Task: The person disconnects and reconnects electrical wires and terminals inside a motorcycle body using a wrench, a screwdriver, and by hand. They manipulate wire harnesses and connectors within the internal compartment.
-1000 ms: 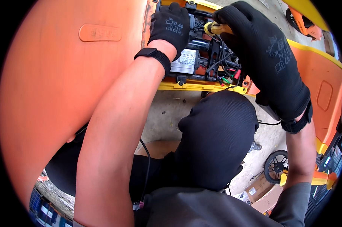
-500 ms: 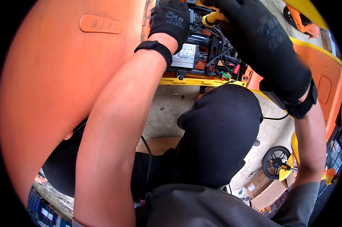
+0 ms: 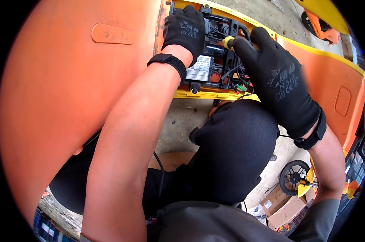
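My right hand, in a black glove, is closed on a yellow-ended piece whose kind I cannot make out. It is over the right part of an opened compartment full of wires and black parts. My left hand, also gloved in black, rests at the compartment's left end. Its fingers curl downward and their tips are hidden, so whatever they grip does not show. Close below that hand lies a silver finned box with a white label. Thin black wires, with red and green ones among them, run beside the box.
A big orange panel fills the left side. A yellow rim borders the compartment, and an orange body part continues rightward. Nearer me are a black wheel and an open cardboard box on the concrete floor. A dark-clothed shape blocks the middle.
My right hand has come nearer me with the yellow-ended piece, uncovering more of the compartment's far right side. My left hand stays at the left end. The whole view has shifted slightly.
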The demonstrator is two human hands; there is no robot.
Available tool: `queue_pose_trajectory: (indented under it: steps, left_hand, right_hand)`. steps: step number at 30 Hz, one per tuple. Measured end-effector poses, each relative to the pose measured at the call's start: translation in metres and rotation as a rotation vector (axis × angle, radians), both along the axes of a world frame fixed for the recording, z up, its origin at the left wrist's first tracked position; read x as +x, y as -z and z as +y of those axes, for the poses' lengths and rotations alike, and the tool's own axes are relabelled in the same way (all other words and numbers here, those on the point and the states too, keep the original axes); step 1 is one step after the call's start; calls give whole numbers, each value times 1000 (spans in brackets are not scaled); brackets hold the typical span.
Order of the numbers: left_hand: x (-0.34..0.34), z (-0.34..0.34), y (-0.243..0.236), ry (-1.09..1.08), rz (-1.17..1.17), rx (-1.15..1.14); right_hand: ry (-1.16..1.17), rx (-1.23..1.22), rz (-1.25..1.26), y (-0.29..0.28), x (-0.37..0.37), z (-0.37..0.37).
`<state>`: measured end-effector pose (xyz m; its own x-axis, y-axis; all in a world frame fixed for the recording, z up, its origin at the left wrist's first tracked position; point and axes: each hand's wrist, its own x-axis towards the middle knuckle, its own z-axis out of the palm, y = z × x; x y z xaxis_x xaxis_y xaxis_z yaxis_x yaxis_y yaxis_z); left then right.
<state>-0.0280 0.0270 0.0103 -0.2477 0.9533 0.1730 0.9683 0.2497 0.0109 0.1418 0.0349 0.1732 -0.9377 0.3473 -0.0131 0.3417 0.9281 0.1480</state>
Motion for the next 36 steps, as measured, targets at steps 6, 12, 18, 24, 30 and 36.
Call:
queue_pose_trajectory:
  steps: [6, 12, 18, 24, 30, 36]
  left_hand:
    - [2, 0, 0, 5, -26, -6]
    - [3, 6, -22, -19, -102, -154]
    - [-2, -7, -22, -38, -67, -177]
    - [4, 1, -18, 15, -155, -120]
    - [1, 3, -33, -58, -224, -260]
    - [1, 3, -30, -21, -127, -159]
  right_hand:
    - [-37, 22, -11, -1, -1, 8]
    - [-67, -56, 12, -4, -8, 31]
    - [-46, -107, -184, -40, -46, 14]
    - [-464, 137, -130, -16, -41, 36]
    - [-126, -61, -177, -18, -46, 43]
    - [-82, -86, -197, -36, -38, 46]
